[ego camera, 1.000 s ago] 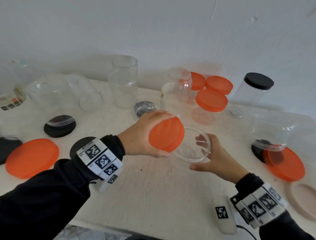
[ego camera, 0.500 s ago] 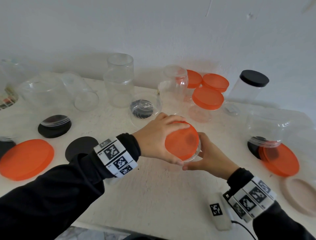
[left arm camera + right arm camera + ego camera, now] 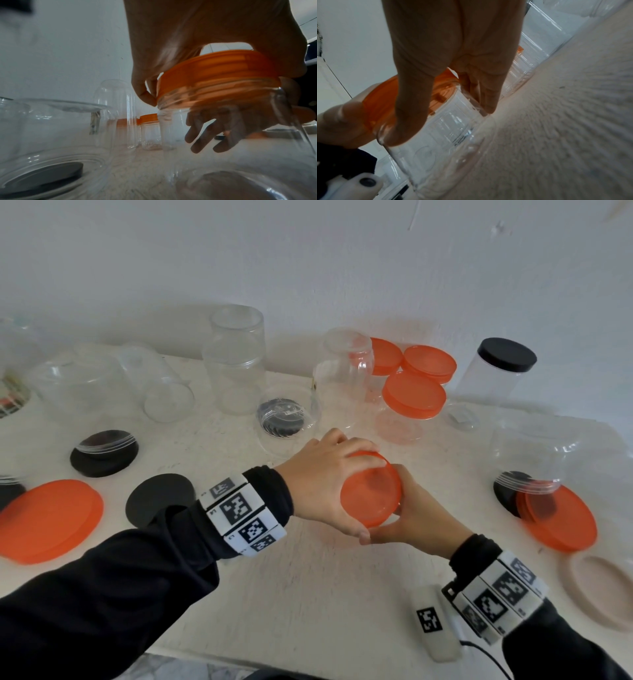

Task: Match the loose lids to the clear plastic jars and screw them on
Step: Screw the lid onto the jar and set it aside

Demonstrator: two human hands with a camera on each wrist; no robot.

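An orange lid (image 3: 371, 493) sits on the mouth of a clear plastic jar (image 3: 240, 135) held above the middle of the table. My left hand (image 3: 329, 481) grips the lid's rim from the left, thumb below and fingers curled over the top. From the right, my right hand (image 3: 421, 515) wraps round the jar's wall; in the head view the lid and both hands hide most of the jar. The left wrist view shows the lid (image 3: 217, 77) over the jar's threads. In the right wrist view my fingers (image 3: 412, 108) press on the jar wall (image 3: 453, 128).
Several open clear jars (image 3: 236, 361) stand along the back of the white table (image 3: 308, 594). Capped jars with orange lids (image 3: 414, 393) and a black lid (image 3: 507, 359) are back right. Loose orange lids (image 3: 48, 518) (image 3: 561, 518), black lids (image 3: 157, 498) and a beige lid (image 3: 603, 590) lie at both sides.
My left hand brought the orange lid rightward and down onto the jar's mouth, which was open a second ago. My right hand has kept hold of the jar.
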